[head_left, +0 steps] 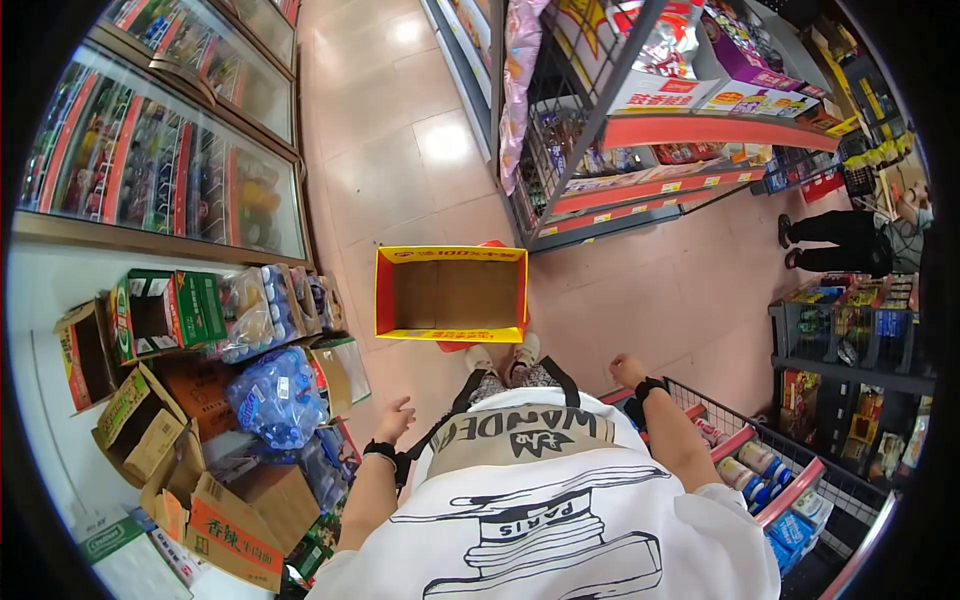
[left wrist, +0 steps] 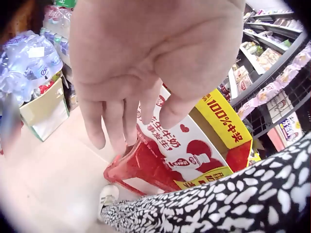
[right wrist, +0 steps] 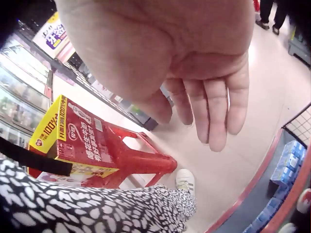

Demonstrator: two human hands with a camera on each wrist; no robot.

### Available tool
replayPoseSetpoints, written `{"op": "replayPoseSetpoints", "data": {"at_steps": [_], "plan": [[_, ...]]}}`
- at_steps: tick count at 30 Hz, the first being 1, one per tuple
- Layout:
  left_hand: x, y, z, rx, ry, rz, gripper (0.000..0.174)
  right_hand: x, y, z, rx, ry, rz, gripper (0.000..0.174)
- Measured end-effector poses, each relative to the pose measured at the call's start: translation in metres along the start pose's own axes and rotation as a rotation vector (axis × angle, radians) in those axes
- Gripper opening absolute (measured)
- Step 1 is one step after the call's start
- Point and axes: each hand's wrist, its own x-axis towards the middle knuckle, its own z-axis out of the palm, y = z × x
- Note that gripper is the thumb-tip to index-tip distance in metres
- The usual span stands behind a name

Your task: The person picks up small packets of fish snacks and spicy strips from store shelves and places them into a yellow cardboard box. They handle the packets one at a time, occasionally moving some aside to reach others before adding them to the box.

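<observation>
- Closest: a person's white top (head_left: 600, 500), printed with the word "PARIS", seen from above.
- The left hand (head_left: 397, 418) is held out, fingers loosely extended, gripping nothing. The right hand (head_left: 628, 371), out to the other side, is relaxed and likewise holds nothing.
- Ahead and between the hands, touching neither, an open-topped red and yellow carton (head_left: 450, 254) sits on a red stool (right wrist: 167, 164), its brown bottom showing.
- Beside the right arm: a wire-sided rack (head_left: 790, 493) with blue packs (head_left: 790, 535).
- At the left: piled cardboard boxes (head_left: 237, 530) and shrink-wrapped bottles (head_left: 280, 398).
- Farther on: glass-door fridges (head_left: 160, 241) left, snack shelves (head_left: 720, 131) right.
- At the far right: another person's dark-trousered legs (head_left: 840, 232).
</observation>
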Motion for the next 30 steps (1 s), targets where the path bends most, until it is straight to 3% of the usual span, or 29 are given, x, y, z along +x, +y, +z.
{"op": "replayPoseSetpoints", "data": {"at_steps": [2, 6, 9, 15, 18, 21, 24, 28, 30], "plan": [[0.005, -0.020, -0.001, -0.039, -0.005, -0.103, 0.047, 0.004, -0.013, 0.001, -0.080, 0.024, -0.156, 0.024], [0.010, -0.059, -0.010, -0.099, 0.008, -0.126, 0.046, 0.006, -0.066, -0.014, -0.189, -0.040, -0.109, 0.029], [-0.003, -0.067, -0.018, -0.133, 0.072, -0.087, 0.046, 0.016, -0.105, -0.024, -0.217, 0.004, -0.200, 0.032], [-0.039, -0.055, 0.003, -0.262, 0.278, -0.111, 0.047, 0.033, -0.200, -0.048, -0.399, -0.093, -0.638, 0.046], [-0.058, -0.052, 0.051, -0.336, 0.359, -0.135, 0.046, 0.054, -0.228, -0.053, -0.427, -0.288, -0.808, 0.058], [-0.083, -0.045, 0.123, -0.416, 0.397, -0.151, 0.045, 0.063, -0.253, -0.058, -0.781, -0.395, -0.947, 0.063], [-0.108, -0.036, 0.193, -0.476, 0.421, -0.167, 0.044, 0.074, -0.270, -0.056, -0.953, -0.519, -0.906, 0.065], [-0.117, -0.100, 0.291, -0.585, 0.449, -0.120, 0.045, 0.084, -0.272, -0.045, -1.090, -0.575, -0.833, 0.066], [-0.139, -0.104, 0.323, -0.277, 0.589, -0.031, 0.042, 0.090, -0.267, -0.038, -1.080, -0.539, -0.859, 0.062]]}}
